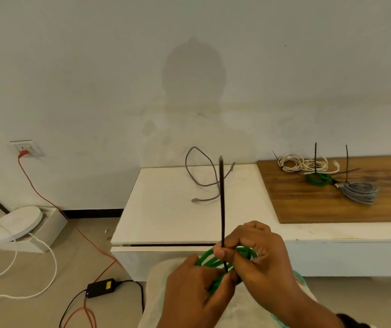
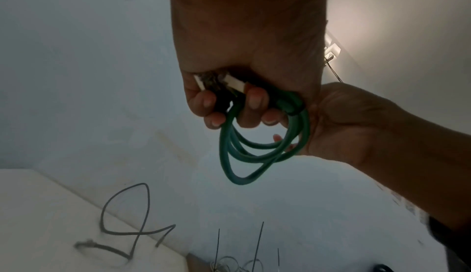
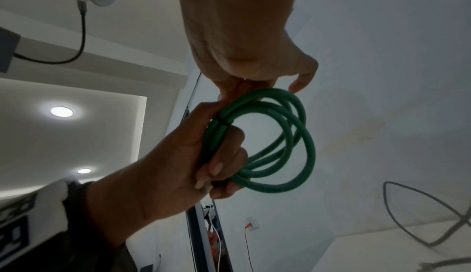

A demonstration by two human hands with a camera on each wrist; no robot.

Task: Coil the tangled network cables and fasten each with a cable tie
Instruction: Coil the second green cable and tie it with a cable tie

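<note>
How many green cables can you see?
2. One green coil is held in both hands; another tied green coil lies on the wooden board. Others may be hidden.

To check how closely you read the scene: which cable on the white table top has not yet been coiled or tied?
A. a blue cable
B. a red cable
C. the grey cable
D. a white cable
C: the grey cable lies loose and untied on the white table top, while the left hand and right hand hold the green cable with a black cable tie round it.
</note>
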